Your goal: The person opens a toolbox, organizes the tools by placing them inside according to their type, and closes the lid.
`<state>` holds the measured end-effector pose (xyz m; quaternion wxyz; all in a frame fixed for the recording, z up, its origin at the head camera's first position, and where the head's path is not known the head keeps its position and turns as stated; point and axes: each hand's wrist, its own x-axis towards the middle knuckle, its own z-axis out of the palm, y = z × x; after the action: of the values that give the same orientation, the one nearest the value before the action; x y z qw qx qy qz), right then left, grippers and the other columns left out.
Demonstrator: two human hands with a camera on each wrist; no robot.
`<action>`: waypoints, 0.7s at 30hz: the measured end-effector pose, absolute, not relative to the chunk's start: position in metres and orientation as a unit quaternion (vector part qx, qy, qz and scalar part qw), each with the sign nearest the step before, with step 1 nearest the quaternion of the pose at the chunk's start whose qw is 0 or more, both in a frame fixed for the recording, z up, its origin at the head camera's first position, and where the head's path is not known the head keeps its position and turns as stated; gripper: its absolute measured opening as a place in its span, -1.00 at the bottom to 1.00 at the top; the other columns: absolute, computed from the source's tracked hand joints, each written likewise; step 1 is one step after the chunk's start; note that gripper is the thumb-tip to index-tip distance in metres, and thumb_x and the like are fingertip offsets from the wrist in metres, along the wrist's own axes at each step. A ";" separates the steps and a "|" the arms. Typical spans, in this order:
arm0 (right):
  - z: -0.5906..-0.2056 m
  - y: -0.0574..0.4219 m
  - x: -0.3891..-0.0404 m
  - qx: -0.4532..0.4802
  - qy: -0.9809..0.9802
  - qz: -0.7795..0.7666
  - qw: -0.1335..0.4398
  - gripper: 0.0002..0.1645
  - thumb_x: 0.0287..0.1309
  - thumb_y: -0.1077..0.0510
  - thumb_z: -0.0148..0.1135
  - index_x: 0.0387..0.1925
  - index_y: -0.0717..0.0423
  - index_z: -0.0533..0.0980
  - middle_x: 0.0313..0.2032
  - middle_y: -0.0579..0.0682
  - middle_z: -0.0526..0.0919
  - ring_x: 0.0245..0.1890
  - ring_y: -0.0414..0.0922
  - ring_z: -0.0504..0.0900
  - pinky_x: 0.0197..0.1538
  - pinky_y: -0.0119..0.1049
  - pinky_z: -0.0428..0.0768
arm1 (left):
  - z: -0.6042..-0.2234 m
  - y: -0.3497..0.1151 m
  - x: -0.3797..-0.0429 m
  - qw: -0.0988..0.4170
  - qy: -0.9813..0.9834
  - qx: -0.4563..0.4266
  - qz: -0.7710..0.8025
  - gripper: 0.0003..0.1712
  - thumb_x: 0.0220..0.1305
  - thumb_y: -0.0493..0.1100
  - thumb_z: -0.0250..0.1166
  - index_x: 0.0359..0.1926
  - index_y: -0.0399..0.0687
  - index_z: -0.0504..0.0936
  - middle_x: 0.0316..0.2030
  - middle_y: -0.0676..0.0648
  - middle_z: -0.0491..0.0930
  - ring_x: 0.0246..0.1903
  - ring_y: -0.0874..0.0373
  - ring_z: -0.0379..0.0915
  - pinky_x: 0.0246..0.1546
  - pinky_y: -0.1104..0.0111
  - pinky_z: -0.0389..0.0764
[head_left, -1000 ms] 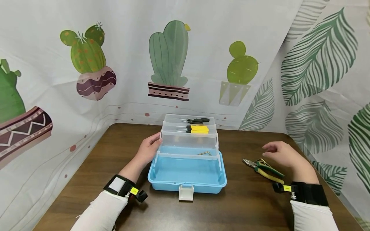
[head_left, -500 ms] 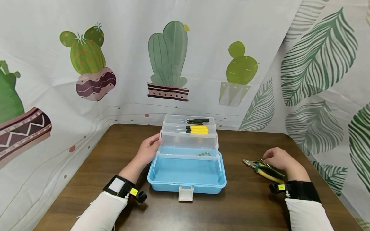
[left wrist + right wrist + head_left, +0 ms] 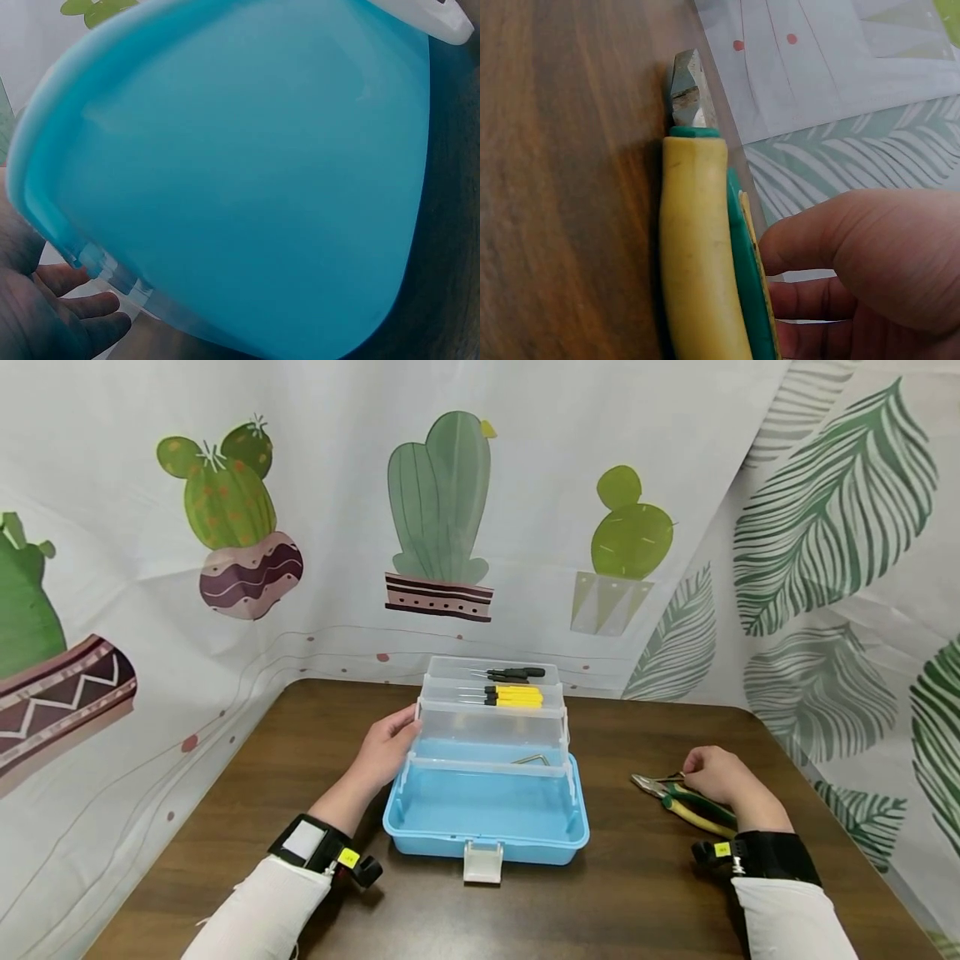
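Observation:
A light-blue toolbox (image 3: 486, 847) stands opened out on the table, its clear trays (image 3: 491, 727) stepped up at the back. My left hand (image 3: 386, 747) holds the trays' left edge, thumb in front and fingers behind; several fingers extend loosely beneath the blue shell in the left wrist view. To the right lie pliers (image 3: 693, 810) with yellow and green handles. My right hand (image 3: 720, 774) is at their far side, thumb and fingers pinching a thin brass-coloured hex key (image 3: 751, 232) close along the green handle. The fingertips are partly hidden.
Yellow-handled screwdrivers (image 3: 513, 696) and black-handled ones (image 3: 517, 673) lie in the upper trays. Another brass-coloured hex key (image 3: 532, 759) shows in the lowest tray. A white latch (image 3: 482, 862) hangs at the toolbox's front. A printed cloth (image 3: 540, 527) hangs behind the table.
My right hand has come down and slightly left onto the brass-coloured hex key beside the pliers, its fingers closing on it. The left hand and toolbox have stayed in place.

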<state>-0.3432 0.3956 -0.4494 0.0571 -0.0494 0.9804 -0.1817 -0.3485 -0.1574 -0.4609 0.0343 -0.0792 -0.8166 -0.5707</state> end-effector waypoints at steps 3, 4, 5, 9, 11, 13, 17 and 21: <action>-0.452 0.396 -0.343 -0.042 0.980 -0.187 0.055 -0.86 0.13 0.21 0.26 -0.29 0.21 0.60 -0.28 0.16 0.70 -0.28 0.04 0.61 -0.19 -0.04 0.59 | -0.462 -0.157 -0.349 0.031 -0.816 -0.078 -0.572 -0.46 0.60 0.07 0.06 0.50 0.16 0.39 0.44 -0.09 0.46 0.37 -0.12 0.46 0.30 -0.10 0.55; -0.453 0.396 -0.343 -0.041 0.980 -0.188 0.054 -0.84 0.13 0.21 0.26 -0.27 0.23 0.61 -0.27 0.17 0.70 -0.27 0.06 0.62 -0.17 -0.01 0.60 | -0.462 -0.157 -0.349 0.029 -0.815 -0.076 -0.573 -0.45 0.61 0.06 0.06 0.51 0.14 0.38 0.45 -0.10 0.44 0.38 -0.12 0.44 0.31 -0.10 0.53; -0.453 0.396 -0.343 -0.040 0.980 -0.189 0.052 -0.82 0.12 0.21 0.26 -0.26 0.24 0.61 -0.26 0.18 0.71 -0.25 0.06 0.63 -0.15 0.01 0.61 | -0.458 -0.156 -0.346 0.026 -0.817 -0.075 -0.572 -0.45 0.61 0.04 0.05 0.52 0.11 0.37 0.46 -0.11 0.43 0.39 -0.13 0.43 0.32 -0.10 0.52; -0.453 0.398 -0.343 -0.035 0.980 -0.191 0.051 -0.78 0.09 0.20 0.27 -0.25 0.27 0.63 -0.25 0.20 0.72 -0.25 0.07 0.64 -0.15 0.01 0.62 | -0.458 -0.154 -0.346 0.026 -0.819 -0.072 -0.568 -0.46 0.61 0.05 0.05 0.52 0.14 0.37 0.46 -0.10 0.43 0.39 -0.13 0.43 0.32 -0.11 0.53; -0.453 0.398 -0.344 -0.031 0.979 -0.194 0.052 -0.78 0.07 0.19 0.29 -0.27 0.26 0.65 -0.26 0.18 0.73 -0.27 0.05 0.64 -0.17 -0.03 0.61 | -0.458 -0.154 -0.345 0.027 -0.822 -0.072 -0.564 -0.45 0.61 0.07 0.05 0.52 0.16 0.37 0.45 -0.10 0.43 0.38 -0.13 0.44 0.30 -0.11 0.54; -0.451 0.397 -0.344 -0.026 0.978 -0.198 0.056 -0.77 0.05 0.19 0.30 -0.27 0.27 0.65 -0.26 0.18 0.73 -0.28 0.04 0.63 -0.20 -0.07 0.61 | -0.462 -0.156 -0.348 0.029 -0.823 -0.073 -0.563 -0.45 0.60 0.11 0.05 0.51 0.21 0.37 0.46 -0.08 0.43 0.39 -0.12 0.43 0.31 -0.12 0.53; -0.448 0.396 -0.344 -0.019 0.977 -0.204 0.061 -0.76 0.01 0.19 0.33 -0.28 0.28 0.67 -0.28 0.18 0.74 -0.31 0.02 0.61 -0.24 -0.12 0.60 | -0.461 -0.156 -0.348 0.029 -0.823 -0.071 -0.562 -0.45 0.60 0.12 0.04 0.52 0.22 0.36 0.47 -0.07 0.41 0.41 -0.13 0.41 0.32 -0.12 0.51; -0.447 0.397 -0.342 -0.004 0.974 -0.214 0.069 -0.76 0.01 0.18 0.33 -0.30 0.28 0.66 -0.30 0.16 0.72 -0.34 0.00 0.59 -0.30 -0.19 0.57 | -0.461 -0.155 -0.348 0.027 -0.824 -0.069 -0.561 -0.45 0.60 0.12 0.04 0.51 0.24 0.37 0.47 -0.06 0.41 0.42 -0.12 0.39 0.33 -0.12 0.50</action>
<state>-0.3415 0.3966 -0.4469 0.0693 -0.0038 0.9744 -0.2139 -0.3477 -0.1555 -0.4609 0.0274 -0.0690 -0.8242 -0.5613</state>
